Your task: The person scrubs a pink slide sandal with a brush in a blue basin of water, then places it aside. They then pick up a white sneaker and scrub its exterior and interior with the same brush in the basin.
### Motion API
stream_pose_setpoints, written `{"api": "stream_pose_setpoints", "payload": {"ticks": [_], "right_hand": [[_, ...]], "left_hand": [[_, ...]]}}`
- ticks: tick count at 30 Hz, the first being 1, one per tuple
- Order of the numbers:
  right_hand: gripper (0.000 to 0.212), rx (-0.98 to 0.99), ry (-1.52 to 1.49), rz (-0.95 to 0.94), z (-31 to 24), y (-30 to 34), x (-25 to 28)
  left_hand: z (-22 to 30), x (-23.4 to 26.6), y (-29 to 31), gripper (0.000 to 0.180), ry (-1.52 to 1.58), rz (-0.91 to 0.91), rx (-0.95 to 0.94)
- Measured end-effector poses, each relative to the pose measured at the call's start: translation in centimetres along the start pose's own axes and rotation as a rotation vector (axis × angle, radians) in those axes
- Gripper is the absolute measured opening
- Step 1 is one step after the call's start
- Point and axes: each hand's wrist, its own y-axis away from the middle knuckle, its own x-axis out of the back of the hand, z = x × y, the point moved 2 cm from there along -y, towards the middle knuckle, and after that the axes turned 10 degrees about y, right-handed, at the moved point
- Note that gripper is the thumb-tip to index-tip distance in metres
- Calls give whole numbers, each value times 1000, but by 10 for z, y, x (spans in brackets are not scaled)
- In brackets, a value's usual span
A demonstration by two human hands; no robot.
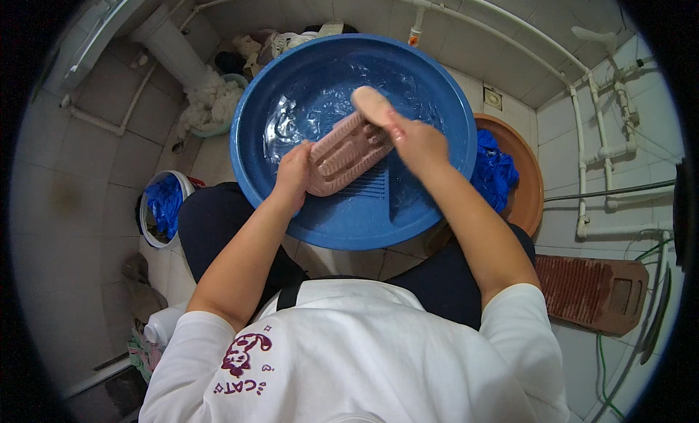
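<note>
A pink slipper (349, 155) is tilted over a large blue basin (349, 234), its ribbed sole facing up. My left hand (294, 174) is closed round the slipper's near end. In my right hand (421, 146) is a pale pink scrubbing brush (373, 105) with a rounded back, pressed against the far end of the sole; its bristles are hidden beneath it. Water (306, 110) ripples in the basin behind the slipper. Below the slipper, a ridged washboard section (368, 197) is moulded into the basin's near wall.
An orange-brown basin (530, 183) with a blue plastic bag (495, 172) stands at the right. A brown washboard (590, 292) leans nearer. At the left are a white bucket (175, 237) and a tub of whitish fluffy material (211, 103). White pipes (582, 161) run along the right wall.
</note>
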Motion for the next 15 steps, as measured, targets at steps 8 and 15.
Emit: {"api": "stream_pose_setpoints", "payload": {"ticks": [8, 15], "right_hand": [[33, -33, -77, -41, 5, -9, -24], [35, -439, 182, -300, 78, -15, -81]], "left_hand": [[-3, 11, -7, 35, 69, 99, 12], [9, -1, 5, 42, 229, 146, 75]]}}
